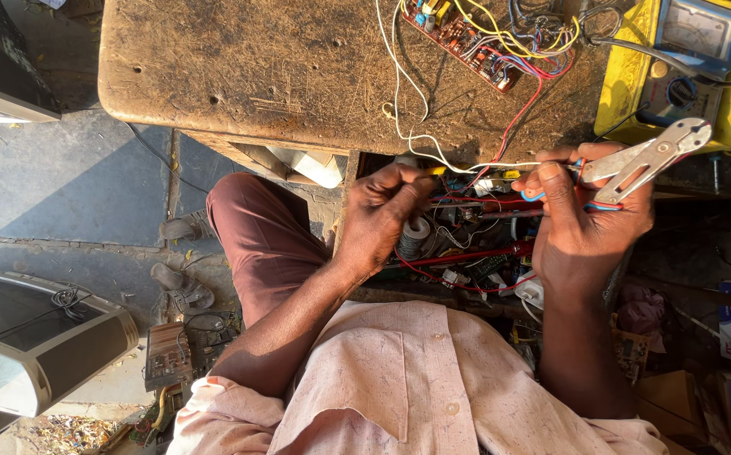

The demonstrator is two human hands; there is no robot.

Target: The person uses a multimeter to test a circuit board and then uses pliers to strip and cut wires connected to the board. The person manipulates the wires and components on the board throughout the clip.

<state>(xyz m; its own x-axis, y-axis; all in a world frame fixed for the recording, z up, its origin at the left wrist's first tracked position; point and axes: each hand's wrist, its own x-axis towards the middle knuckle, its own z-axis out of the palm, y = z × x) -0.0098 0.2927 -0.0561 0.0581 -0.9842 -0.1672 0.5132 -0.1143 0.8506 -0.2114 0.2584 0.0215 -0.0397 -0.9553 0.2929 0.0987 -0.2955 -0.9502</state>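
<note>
A single camera sits on the person's head and looks steeply down over the chest and forearms. It is close: the hands [483, 211] fill the middle of the view. The tabletop [281, 67] runs along the top, its near edge just beyond the hands; the floor [70, 194] shows at the left.

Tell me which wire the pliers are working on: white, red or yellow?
The white wire: it runs from the bench to the right hand holding the pliers. Red and yellow wires stay by the circuit board.
</note>
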